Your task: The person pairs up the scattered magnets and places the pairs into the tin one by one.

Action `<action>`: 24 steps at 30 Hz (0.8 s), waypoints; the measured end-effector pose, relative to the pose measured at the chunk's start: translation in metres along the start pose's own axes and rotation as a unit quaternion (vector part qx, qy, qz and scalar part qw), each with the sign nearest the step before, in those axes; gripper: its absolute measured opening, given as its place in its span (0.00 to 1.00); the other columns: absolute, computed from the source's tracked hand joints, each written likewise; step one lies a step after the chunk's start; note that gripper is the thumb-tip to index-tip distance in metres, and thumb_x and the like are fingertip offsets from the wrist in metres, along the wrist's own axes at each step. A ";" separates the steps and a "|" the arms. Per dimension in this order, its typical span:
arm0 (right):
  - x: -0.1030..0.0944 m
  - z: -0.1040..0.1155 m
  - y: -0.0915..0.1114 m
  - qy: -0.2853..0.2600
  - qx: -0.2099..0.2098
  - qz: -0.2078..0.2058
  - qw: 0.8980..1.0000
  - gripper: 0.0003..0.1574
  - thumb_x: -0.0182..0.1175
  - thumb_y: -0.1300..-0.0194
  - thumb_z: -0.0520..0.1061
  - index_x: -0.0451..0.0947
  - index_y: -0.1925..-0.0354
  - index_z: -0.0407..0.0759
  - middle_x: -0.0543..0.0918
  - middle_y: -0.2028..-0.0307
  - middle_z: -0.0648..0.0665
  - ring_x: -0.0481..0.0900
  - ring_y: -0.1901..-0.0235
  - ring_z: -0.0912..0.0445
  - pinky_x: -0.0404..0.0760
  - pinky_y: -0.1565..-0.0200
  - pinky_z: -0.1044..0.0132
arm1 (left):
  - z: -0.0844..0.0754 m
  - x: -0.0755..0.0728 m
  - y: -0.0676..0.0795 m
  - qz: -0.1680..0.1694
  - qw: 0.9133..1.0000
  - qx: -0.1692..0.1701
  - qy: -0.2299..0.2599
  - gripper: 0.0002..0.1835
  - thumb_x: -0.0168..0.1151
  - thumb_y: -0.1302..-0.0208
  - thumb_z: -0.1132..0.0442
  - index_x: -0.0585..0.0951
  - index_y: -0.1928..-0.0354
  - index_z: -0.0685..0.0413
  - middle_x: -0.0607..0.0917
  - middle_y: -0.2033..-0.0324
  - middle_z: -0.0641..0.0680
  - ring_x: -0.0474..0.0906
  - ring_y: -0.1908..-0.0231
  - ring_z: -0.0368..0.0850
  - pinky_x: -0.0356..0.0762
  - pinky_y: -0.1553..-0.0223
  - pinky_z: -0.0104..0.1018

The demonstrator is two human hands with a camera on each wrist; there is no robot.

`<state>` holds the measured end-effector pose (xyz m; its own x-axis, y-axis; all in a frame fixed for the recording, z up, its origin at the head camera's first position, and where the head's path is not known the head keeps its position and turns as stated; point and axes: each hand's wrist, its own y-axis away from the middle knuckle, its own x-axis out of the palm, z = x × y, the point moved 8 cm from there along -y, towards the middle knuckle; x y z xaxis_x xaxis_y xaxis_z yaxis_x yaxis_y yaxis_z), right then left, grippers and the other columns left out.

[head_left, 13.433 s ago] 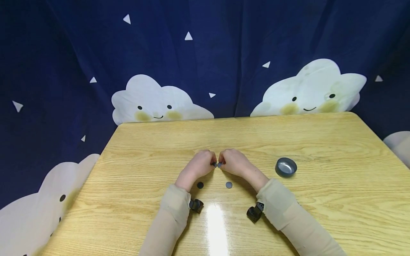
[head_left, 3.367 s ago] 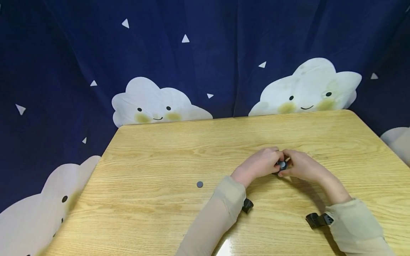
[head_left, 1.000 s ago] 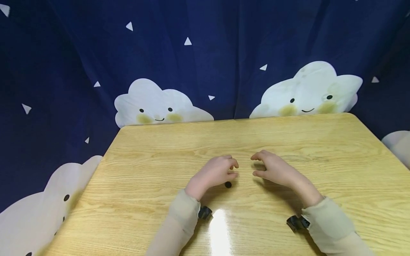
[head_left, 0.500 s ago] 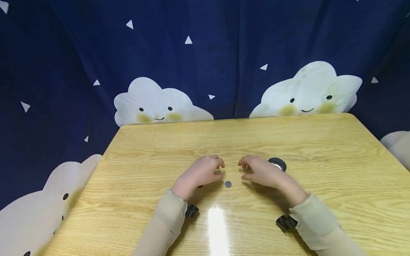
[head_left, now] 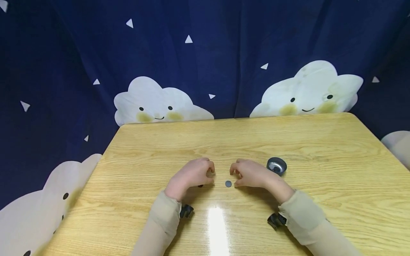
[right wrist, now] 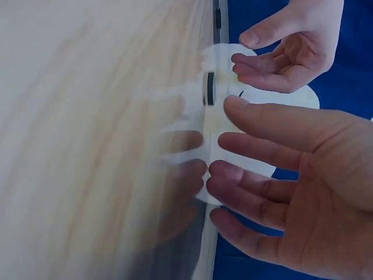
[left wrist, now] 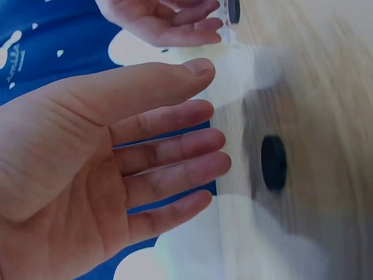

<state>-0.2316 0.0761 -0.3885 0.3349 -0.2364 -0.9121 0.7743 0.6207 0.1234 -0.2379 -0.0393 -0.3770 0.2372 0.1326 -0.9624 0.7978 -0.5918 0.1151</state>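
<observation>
Left of the tin [head_left: 277,160], your left hand [head_left: 193,175] and right hand [head_left: 253,174] are spread, reaching imo; discs [head_left: 228,184] probably want pinching.

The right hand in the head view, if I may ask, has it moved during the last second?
Yes, to the left: judged against the fixed smiling cloud on the right, the right hand now sits farther left.
</observation>
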 end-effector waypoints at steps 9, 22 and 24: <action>0.007 0.011 -0.011 0.000 0.030 0.029 0.999 0.18 0.70 0.53 0.47 0.76 0.64 0.43 0.71 0.72 0.50 0.67 0.73 0.58 0.68 0.68 0.64 | 0.015 0.004 0.006 0.034 0.998 -0.045 0.018 0.13 0.71 0.58 0.61 0.80 0.68 0.54 0.79 0.73 0.47 0.71 0.72 0.41 0.71 0.66 0.34; 0.013 0.018 -0.018 -0.005 0.024 0.030 0.999 0.11 0.68 0.56 0.41 0.73 0.75 0.46 0.71 0.79 0.53 0.67 0.76 0.59 0.67 0.72 0.66 | 0.024 0.013 0.010 0.070 0.993 -0.067 0.063 0.11 0.70 0.57 0.65 0.76 0.72 0.55 0.73 0.78 0.47 0.65 0.76 0.40 0.65 0.73 0.32; 0.013 0.017 -0.018 -0.003 0.020 0.028 0.999 0.10 0.67 0.55 0.41 0.73 0.75 0.46 0.71 0.79 0.53 0.67 0.76 0.59 0.67 0.72 0.66 | 0.026 0.015 0.011 0.077 0.993 -0.067 0.066 0.11 0.70 0.56 0.65 0.77 0.71 0.55 0.74 0.77 0.46 0.65 0.76 0.40 0.66 0.72 0.32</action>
<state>-0.2318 0.0491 -0.3954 0.3811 -0.2070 -0.9011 0.7754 0.6023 0.1896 -0.2400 -0.0640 -0.3968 0.4263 0.1565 -0.8910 0.8104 -0.5036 0.2993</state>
